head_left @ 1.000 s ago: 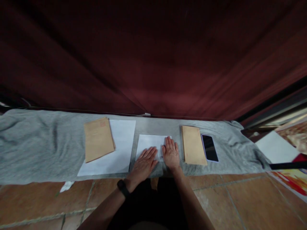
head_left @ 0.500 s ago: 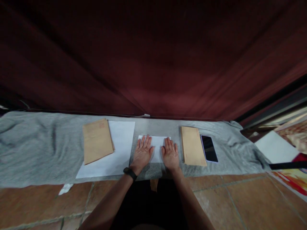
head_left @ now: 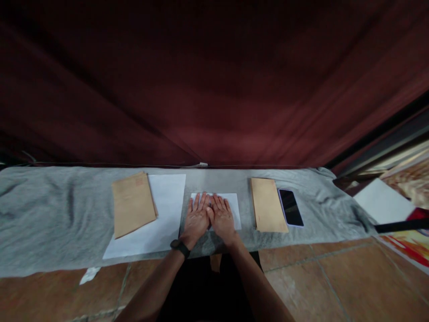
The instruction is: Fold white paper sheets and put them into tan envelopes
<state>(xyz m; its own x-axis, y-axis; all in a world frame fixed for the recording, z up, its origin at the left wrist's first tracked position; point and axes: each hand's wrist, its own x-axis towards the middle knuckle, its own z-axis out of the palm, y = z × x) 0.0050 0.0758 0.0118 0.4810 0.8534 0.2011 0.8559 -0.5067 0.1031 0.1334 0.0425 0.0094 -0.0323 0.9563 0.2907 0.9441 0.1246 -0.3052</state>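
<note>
A small white sheet of paper (head_left: 236, 214) lies flat on the grey cloth, partly covered by both hands. My left hand (head_left: 196, 219) rests palm down on its left part, fingers stretched out. Close beside it, my right hand (head_left: 221, 218) lies flat on the middle of the sheet, fingers extended, the two thumbs meeting. To the left, a stack of brown envelopes (head_left: 134, 203) sits on a larger white paper (head_left: 167, 201). Another stack of brown envelopes (head_left: 269, 205) lies to the right of the hands, with a phone (head_left: 291, 207) next to it.
The grey cloth (head_left: 43, 214) covers a long narrow surface against a dark red hanging (head_left: 214, 112). Tiled floor (head_left: 301, 277) shows in front, with a white scrap (head_left: 90, 275) on it. A white board (head_left: 384, 200) and a black bar (head_left: 402, 226) stand at the right.
My right hand has slid left across the paper until it meets my left hand, uncovering the sheet's right edge. The left hand stays flat on the left part.
</note>
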